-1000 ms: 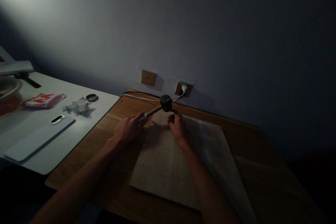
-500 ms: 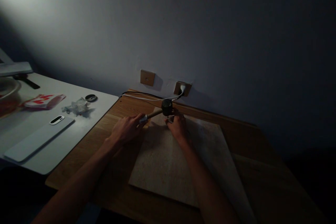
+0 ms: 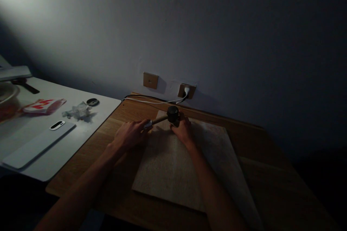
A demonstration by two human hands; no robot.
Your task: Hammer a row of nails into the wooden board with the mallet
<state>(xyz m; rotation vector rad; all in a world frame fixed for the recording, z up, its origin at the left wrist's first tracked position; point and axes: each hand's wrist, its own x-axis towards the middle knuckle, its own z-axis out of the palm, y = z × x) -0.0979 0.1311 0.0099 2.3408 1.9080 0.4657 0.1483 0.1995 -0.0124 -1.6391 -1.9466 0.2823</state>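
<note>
My left hand [image 3: 132,132] is closed round the light-coloured handle of a mallet [image 3: 172,114]. The mallet has a dark, blunt head, which is level with the fingers of my right hand [image 3: 182,129]. Those fingers are pinched together low over the far part of a pale wooden board [image 3: 168,166]. Whatever they hold is small and mostly hidden by the mallet head and the fingers, so I cannot make it out. The board lies flat on a brown wooden table [image 3: 114,173].
Behind the table, a white plug sits in a wall socket [image 3: 187,91], with cables [image 3: 151,100] along the table's back edge. On a white table [image 3: 54,155] at left are a flat white device [image 3: 40,144], crumpled plastic [image 3: 80,111], a dark round lid [image 3: 92,101] and a red-and-white packet [image 3: 45,106].
The mallet head has come down slightly toward my right hand's fingers. Both hands keep nearly the same place, and the whole view has shifted a little.
</note>
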